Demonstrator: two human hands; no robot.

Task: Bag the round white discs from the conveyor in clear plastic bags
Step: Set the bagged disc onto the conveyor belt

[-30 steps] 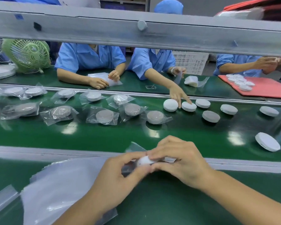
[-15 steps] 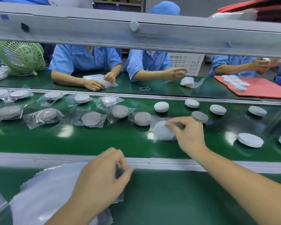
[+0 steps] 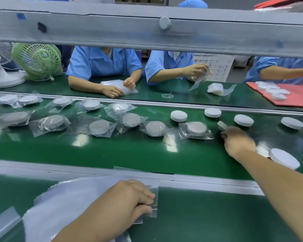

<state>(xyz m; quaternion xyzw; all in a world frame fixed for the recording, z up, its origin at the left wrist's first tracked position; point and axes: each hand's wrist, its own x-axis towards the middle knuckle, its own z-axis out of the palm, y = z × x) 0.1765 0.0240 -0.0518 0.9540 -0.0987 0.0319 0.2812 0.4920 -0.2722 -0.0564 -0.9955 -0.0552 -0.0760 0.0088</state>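
Step in hand: fetching the next disc. R hand (image 3: 238, 143) is out on the belt (image 3: 129, 151), far right, fingers curled, pinching a disc (image 3: 222, 125) tipped on edge, tho it's blurry. L hand (image 3: 129, 201) pinches the top bag (image 3: 154, 193) of the near stack (image 3: 68, 206). Next, I'd say: bring disc near, open bag mouth, slide it in. Vs half a sec ago: R hand has dropped the bagged disc (image 3: 196, 129), now lying just left of it, & moved right.
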